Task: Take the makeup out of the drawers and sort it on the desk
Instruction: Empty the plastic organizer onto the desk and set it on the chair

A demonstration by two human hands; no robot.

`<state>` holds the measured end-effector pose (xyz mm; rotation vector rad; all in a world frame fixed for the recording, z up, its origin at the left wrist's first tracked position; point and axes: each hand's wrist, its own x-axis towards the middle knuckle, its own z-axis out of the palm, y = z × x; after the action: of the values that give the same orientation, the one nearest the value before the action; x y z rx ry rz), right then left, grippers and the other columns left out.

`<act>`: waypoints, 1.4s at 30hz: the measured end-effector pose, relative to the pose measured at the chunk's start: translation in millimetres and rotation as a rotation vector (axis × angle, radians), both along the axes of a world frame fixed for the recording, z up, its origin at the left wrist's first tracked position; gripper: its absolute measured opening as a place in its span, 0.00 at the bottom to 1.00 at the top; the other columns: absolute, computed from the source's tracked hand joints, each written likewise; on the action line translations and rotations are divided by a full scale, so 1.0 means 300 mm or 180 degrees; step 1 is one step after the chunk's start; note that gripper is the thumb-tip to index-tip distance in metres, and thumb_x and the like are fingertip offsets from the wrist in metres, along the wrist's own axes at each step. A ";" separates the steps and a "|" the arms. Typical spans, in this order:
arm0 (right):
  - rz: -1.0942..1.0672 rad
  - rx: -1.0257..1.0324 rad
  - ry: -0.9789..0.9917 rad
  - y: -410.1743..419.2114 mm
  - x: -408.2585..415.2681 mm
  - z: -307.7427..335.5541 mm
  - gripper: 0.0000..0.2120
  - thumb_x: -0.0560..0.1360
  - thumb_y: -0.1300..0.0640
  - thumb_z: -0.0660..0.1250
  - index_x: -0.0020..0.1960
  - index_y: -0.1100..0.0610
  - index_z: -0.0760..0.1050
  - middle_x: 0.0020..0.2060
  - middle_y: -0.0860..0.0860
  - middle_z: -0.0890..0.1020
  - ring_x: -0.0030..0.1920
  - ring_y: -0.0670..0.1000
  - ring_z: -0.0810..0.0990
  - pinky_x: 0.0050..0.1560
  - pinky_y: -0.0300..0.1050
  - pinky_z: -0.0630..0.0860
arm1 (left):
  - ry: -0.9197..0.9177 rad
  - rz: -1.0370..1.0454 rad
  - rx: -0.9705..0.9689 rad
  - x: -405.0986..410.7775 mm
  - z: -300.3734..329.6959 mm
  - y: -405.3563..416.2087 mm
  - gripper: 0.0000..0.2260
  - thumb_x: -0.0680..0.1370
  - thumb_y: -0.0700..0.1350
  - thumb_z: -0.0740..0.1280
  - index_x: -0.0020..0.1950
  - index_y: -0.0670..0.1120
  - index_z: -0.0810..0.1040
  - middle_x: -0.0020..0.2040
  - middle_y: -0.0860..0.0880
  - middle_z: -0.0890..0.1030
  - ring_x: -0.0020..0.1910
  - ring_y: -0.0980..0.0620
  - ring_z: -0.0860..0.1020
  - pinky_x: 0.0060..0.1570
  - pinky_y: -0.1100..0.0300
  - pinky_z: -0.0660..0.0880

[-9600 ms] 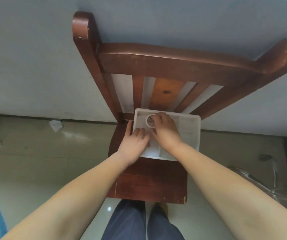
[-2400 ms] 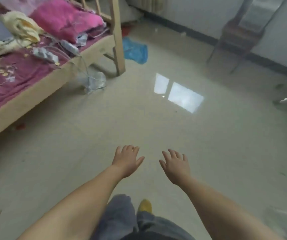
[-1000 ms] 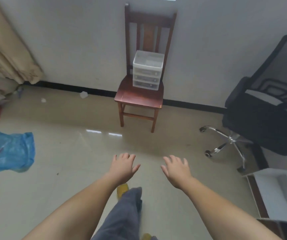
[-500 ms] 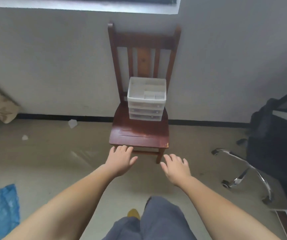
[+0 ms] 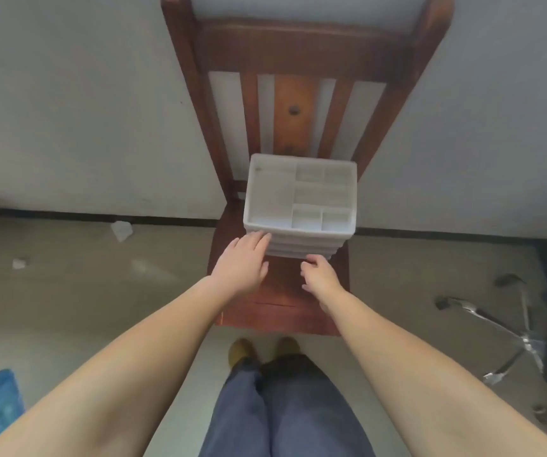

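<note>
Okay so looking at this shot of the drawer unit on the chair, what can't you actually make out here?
Head view only:
- Drawer contents: the drawer unit is seen from above, its stacked fronts foreshortened and blurred; no makeup visible.
- Right hand: fingers curl toward the lowest drawer; contact or grip cannot be told.
- Left hand: fingertips reach the unit's front corner; touching is uncertain.
- The desk: out of frame.
- Wooden chair: top of the backrest cut off by the upper edge.
</note>
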<state>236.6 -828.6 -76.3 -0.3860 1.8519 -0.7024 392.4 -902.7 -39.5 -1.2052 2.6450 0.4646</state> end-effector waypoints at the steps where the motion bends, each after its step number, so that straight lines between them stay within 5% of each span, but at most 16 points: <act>1: -0.0330 0.0006 -0.0279 -0.041 0.005 -0.028 0.18 0.79 0.59 0.56 0.69 0.57 0.65 0.55 0.52 0.73 0.54 0.51 0.75 0.58 0.49 0.75 | 0.0012 -0.0026 -0.0027 -0.010 -0.031 -0.030 0.27 0.79 0.47 0.57 0.76 0.43 0.53 0.76 0.45 0.57 0.74 0.48 0.57 0.72 0.52 0.54; 4: -0.1457 -0.0124 -0.1103 -0.145 0.016 -0.091 0.15 0.80 0.62 0.55 0.66 0.58 0.65 0.57 0.54 0.73 0.55 0.52 0.74 0.56 0.50 0.76 | -0.0109 -0.0142 -0.0106 -0.017 -0.111 -0.092 0.28 0.79 0.44 0.56 0.77 0.45 0.49 0.78 0.47 0.53 0.76 0.49 0.51 0.74 0.51 0.49; 7: -0.2634 -0.0365 -0.1813 -0.218 0.023 -0.118 0.09 0.78 0.66 0.53 0.52 0.61 0.71 0.48 0.57 0.77 0.54 0.55 0.76 0.56 0.53 0.75 | -0.0176 -0.0319 -0.0234 0.009 -0.166 -0.108 0.33 0.76 0.41 0.58 0.77 0.45 0.45 0.78 0.47 0.49 0.77 0.49 0.47 0.74 0.49 0.46; 10: -0.3141 -0.0493 -0.2145 -0.247 0.037 -0.131 0.13 0.77 0.69 0.49 0.45 0.61 0.71 0.45 0.57 0.77 0.51 0.55 0.77 0.51 0.52 0.73 | -0.0125 -0.0387 -0.0315 0.024 -0.186 -0.097 0.36 0.74 0.37 0.58 0.77 0.45 0.42 0.78 0.47 0.48 0.77 0.48 0.45 0.73 0.46 0.45; 15: -0.3355 -0.0638 -0.2178 -0.217 0.054 -0.153 0.18 0.72 0.75 0.45 0.47 0.62 0.70 0.48 0.58 0.75 0.50 0.55 0.78 0.59 0.58 0.73 | -0.0230 -0.0409 -0.0302 0.018 -0.178 -0.092 0.40 0.73 0.39 0.62 0.77 0.45 0.40 0.78 0.47 0.47 0.76 0.48 0.45 0.72 0.44 0.43; 20: -0.3251 -0.0787 -0.2237 -0.201 0.067 -0.169 0.28 0.68 0.77 0.43 0.60 0.61 0.68 0.51 0.57 0.75 0.48 0.54 0.80 0.50 0.58 0.74 | -0.0220 -0.0417 -0.0252 0.015 -0.166 -0.093 0.35 0.74 0.36 0.54 0.77 0.46 0.38 0.78 0.48 0.44 0.76 0.48 0.43 0.72 0.44 0.43; 24: -0.3243 -0.0993 -0.2258 -0.204 0.076 -0.199 0.28 0.69 0.76 0.44 0.61 0.58 0.68 0.48 0.56 0.77 0.46 0.53 0.79 0.58 0.61 0.73 | -0.0289 -0.0396 -0.0186 0.009 -0.159 -0.090 0.34 0.76 0.37 0.53 0.77 0.47 0.38 0.78 0.49 0.45 0.76 0.49 0.44 0.72 0.44 0.48; 28: -0.3432 -0.1027 -0.2169 -0.213 0.088 -0.223 0.20 0.73 0.73 0.48 0.51 0.54 0.72 0.44 0.55 0.77 0.43 0.52 0.77 0.47 0.54 0.77 | -0.0114 -0.0481 -0.0565 -0.031 -0.135 -0.158 0.24 0.78 0.40 0.56 0.74 0.50 0.60 0.69 0.48 0.69 0.63 0.46 0.69 0.60 0.50 0.60; 31: -0.3512 -0.1100 -0.2191 -0.194 0.096 -0.228 0.23 0.72 0.75 0.46 0.49 0.53 0.72 0.47 0.56 0.74 0.44 0.53 0.76 0.51 0.56 0.75 | -0.0123 -0.0659 -0.0693 -0.071 -0.111 -0.223 0.15 0.74 0.38 0.60 0.57 0.51 0.76 0.51 0.49 0.78 0.46 0.45 0.75 0.50 0.54 0.60; 34: -0.3445 -0.1135 -0.2198 -0.158 0.101 -0.227 0.28 0.70 0.76 0.44 0.51 0.50 0.72 0.50 0.56 0.75 0.49 0.55 0.77 0.60 0.59 0.72 | -0.0196 -0.0679 -0.0682 -0.084 -0.105 -0.232 0.11 0.75 0.39 0.61 0.52 0.51 0.79 0.44 0.49 0.77 0.41 0.44 0.74 0.47 0.55 0.58; 39: -0.3422 -0.0909 -0.2046 -0.045 0.135 -0.224 0.23 0.73 0.75 0.46 0.56 0.56 0.71 0.48 0.59 0.77 0.49 0.56 0.78 0.52 0.55 0.77 | -0.0254 -0.0521 -0.0605 -0.109 -0.099 -0.208 0.13 0.73 0.37 0.64 0.54 0.50 0.79 0.45 0.48 0.76 0.44 0.44 0.74 0.44 0.57 0.55; 42: -0.3448 -0.0782 -0.2054 0.054 0.179 -0.227 0.22 0.75 0.75 0.49 0.61 0.58 0.68 0.47 0.60 0.77 0.49 0.56 0.79 0.55 0.57 0.77 | -0.0222 -0.0412 -0.0545 -0.114 -0.099 -0.197 0.13 0.73 0.38 0.64 0.54 0.50 0.80 0.45 0.48 0.76 0.45 0.45 0.74 0.44 0.57 0.55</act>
<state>290.2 -812.5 -144.5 0.7041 1.2361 -1.5590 358.2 -961.8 -69.3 -1.0644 2.7263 0.1745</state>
